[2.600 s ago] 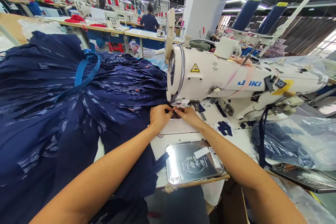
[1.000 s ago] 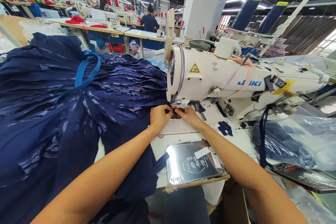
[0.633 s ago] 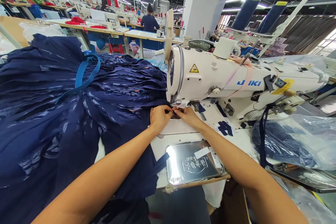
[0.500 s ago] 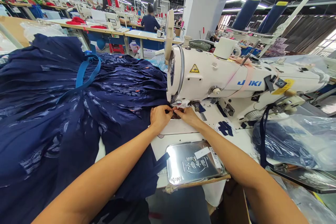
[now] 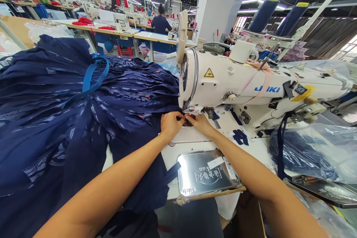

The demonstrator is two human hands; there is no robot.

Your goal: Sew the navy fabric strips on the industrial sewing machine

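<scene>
Under the head of a white sewing machine (image 5: 220,78), my two hands meet near the needle area. Thumb and fingertips of my left hand (image 5: 171,124) are pinched together, beside a big heap of navy fabric (image 5: 134,89). My right hand (image 5: 202,123) also pinches, its fingertips almost touching the left ones over the metal needle plate. Whatever lies between the fingertips is too small and hidden to make out. A blue strap (image 5: 96,76) is looped around the gathered navy fabric at the left.
A shiny metal tin lid (image 5: 208,174) lies at the table's front edge. Small navy scraps (image 5: 240,137) lie right of the hands. A plastic bag with navy cloth (image 5: 309,152) sits at the right. Two navy thread cones (image 5: 263,15) stand above the machine. Another person (image 5: 160,22) sits farther back.
The whole view has shifted slightly. Both hands stay pinched at the same place under the machine head.
</scene>
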